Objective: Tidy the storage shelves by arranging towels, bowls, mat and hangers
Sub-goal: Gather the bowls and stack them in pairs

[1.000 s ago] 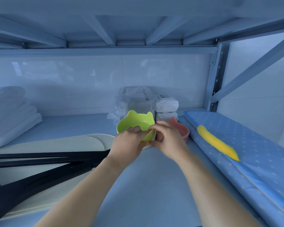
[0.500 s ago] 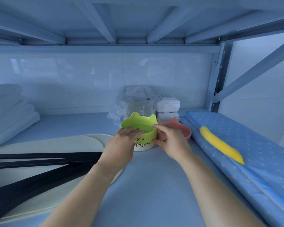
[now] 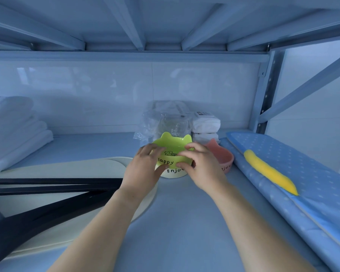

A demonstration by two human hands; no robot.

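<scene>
Plainly, green bowl (image 3: 173,143) has cat ears.

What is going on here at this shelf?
A person is tidying a shelf. The left grip and the right grip both hold a green bowl, stacked on a white bowl. A pink bowl stands beside them on the right. Folded towels lie far left, and black hangers lie over a pale mat.
</scene>
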